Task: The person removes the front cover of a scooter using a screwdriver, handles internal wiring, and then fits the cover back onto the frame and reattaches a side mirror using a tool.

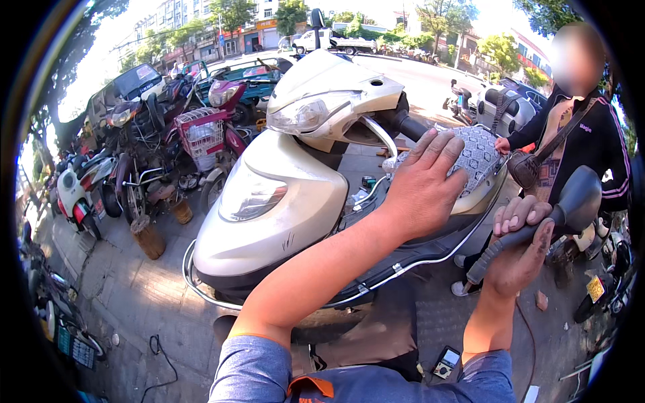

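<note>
A champagne-coloured scooter (289,195) stands across the middle, its front to the left. Above its patterned seat cover (474,164), my left hand (430,178) has its fingers stretched out beside the end of a black handlebar grip (408,125); whether they touch the grip is hard to tell. My right hand (517,252) is closed round the ribbed stem of a black rear-view mirror (581,198), held off the scooter to the right. Another mirror (317,19) stands up on the handlebar's far side.
A person in a dark jacket (605,134) stands at the right, one hand near the seat. A multimeter (446,361) lies on the ground near me. Parked bikes, a pink scooter (225,131) and a wooden stump (147,237) are at the left. A cable (161,356) lies on the paving.
</note>
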